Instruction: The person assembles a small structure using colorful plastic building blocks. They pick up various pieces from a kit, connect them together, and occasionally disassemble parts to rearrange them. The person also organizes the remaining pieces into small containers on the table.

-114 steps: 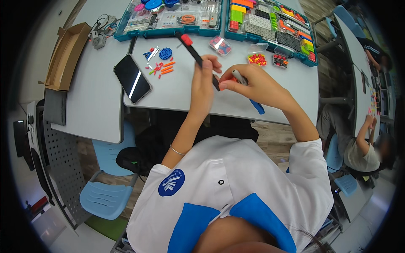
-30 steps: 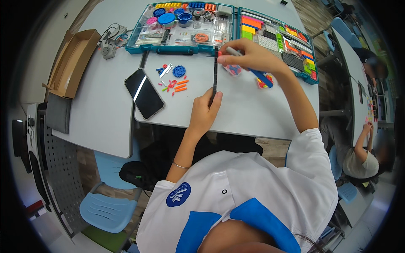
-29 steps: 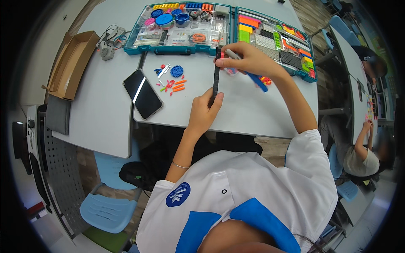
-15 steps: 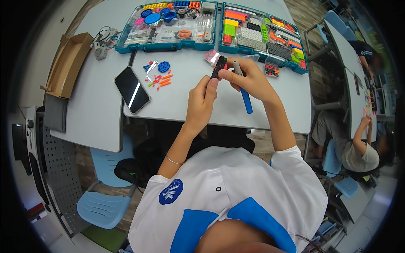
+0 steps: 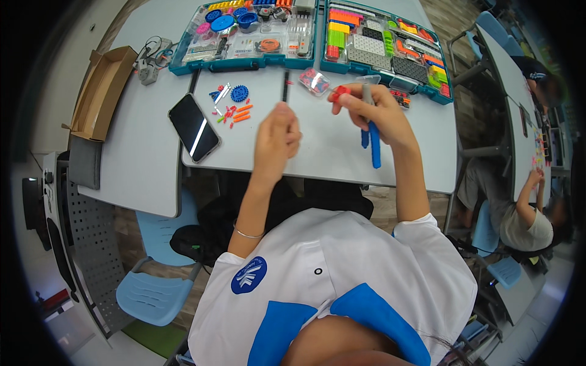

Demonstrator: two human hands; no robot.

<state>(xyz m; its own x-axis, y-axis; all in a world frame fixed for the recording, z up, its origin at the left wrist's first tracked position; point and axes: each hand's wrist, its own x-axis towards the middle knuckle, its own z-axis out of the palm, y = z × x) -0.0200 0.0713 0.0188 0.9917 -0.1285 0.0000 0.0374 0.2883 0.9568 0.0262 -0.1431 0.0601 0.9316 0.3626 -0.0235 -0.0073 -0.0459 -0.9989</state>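
Worn on the person's head, the wide fisheye camera looks steeply down and forward. The white, blue-collared fabric shirt (image 5: 342, 256) looms closest, at the lower edge; the bare left hand (image 5: 277, 135) and bare right hand (image 5: 383, 114) sit farther off, above centre. Straight edges bow toward the dark rim.

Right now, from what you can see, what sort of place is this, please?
Probably a classroom or workshop for building kits: teal-edged trays full of colourful plastic parts lie on the table, light blue chairs stand around, and another person sits at a second table.
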